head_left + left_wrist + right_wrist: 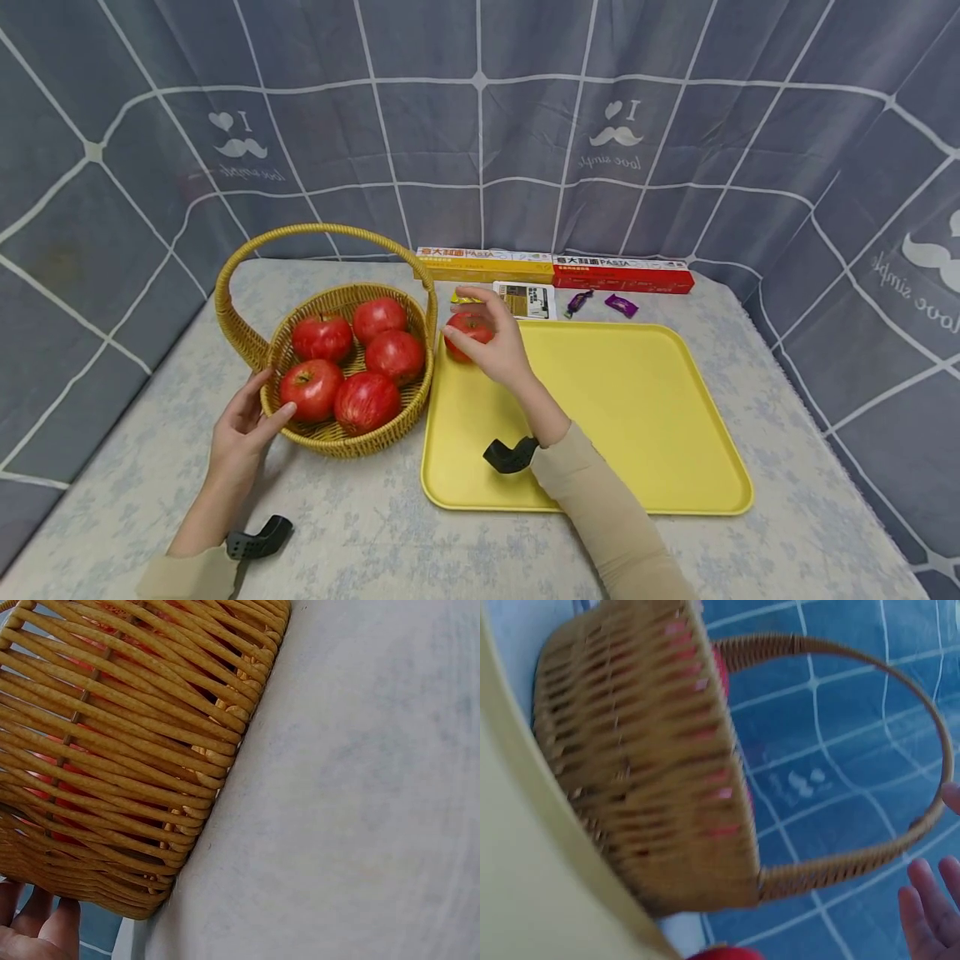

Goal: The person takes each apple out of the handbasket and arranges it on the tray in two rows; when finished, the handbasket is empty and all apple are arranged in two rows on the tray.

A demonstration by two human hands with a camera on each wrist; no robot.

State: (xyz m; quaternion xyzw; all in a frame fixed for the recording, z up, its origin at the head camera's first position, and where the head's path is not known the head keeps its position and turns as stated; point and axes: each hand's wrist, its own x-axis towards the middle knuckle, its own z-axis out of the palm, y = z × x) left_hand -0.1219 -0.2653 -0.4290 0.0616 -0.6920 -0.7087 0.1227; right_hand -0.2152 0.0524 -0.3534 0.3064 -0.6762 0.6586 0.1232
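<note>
A wicker basket (352, 446) with a tall arched handle holds several red apples (311, 389). My left hand (238, 429) grips its near-left rim, thumb over the edge and fingers against the outer weave. The left wrist view shows these fingertips (60, 926) at the basket's side. One more red apple (467, 333) lies at the far-left corner of the yellow tray (600, 417). Over that apple is my right hand (491, 337), fingers parted and partly covering it. In the right wrist view, the right hand (934, 907) appears apart from the apple (724, 953).
Along the back stand a yellow pasta box (483, 267) and a red pasta box (622, 275). Before them lie a printed packet (528, 300), a small yellow wrapper (459, 297) and two purple-wrapped candies (621, 305). A blue checked curtain (480, 133) hangs behind the table.
</note>
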